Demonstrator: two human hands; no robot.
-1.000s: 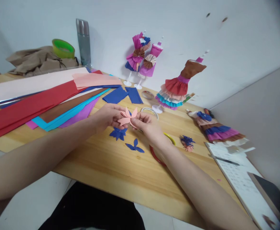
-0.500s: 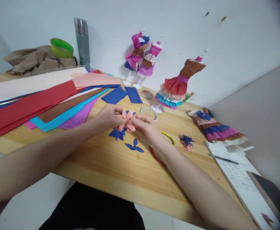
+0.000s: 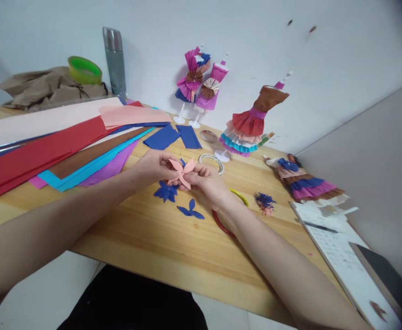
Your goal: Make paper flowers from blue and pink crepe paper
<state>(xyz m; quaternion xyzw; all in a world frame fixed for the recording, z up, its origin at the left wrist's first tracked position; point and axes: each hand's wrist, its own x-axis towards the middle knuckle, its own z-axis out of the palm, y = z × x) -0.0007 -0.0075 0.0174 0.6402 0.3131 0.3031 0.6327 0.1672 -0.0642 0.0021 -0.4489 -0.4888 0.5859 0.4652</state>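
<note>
Between both hands is a pink paper flower (image 3: pixel 181 173) with pointed petals spread in a cross. My left hand (image 3: pixel 156 166) pinches its left petals between thumb and fingers. On the other side, my right hand (image 3: pixel 206 181) grips the right petals, thumb near the flower's centre. Just below lies a layered blue paper flower (image 3: pixel 166 191) on the wooden table (image 3: pixel 142 243), and a bit of blue shows behind the pink petals. A three-petalled blue paper piece (image 3: pixel 191 210) lies apart, nearer to me. Under my right wrist a red ring (image 3: pixel 221 223) is partly hidden.
Coloured paper sheets (image 3: pixel 67 142) fan across the left. Folded blue pieces (image 3: pixel 162 137), a white tape roll (image 3: pixel 211 161) and a yellow ring (image 3: pixel 239 197) lie beyond my hands. Dressed mini mannequins (image 3: pixel 256 119) stand at the back. A notebook (image 3: pixel 328 238) lies right.
The pink flower, earlier a fuller cluster of petals, now shows flatter as a cross shape. Both hands stay on it. The whole view has shifted slightly.
</note>
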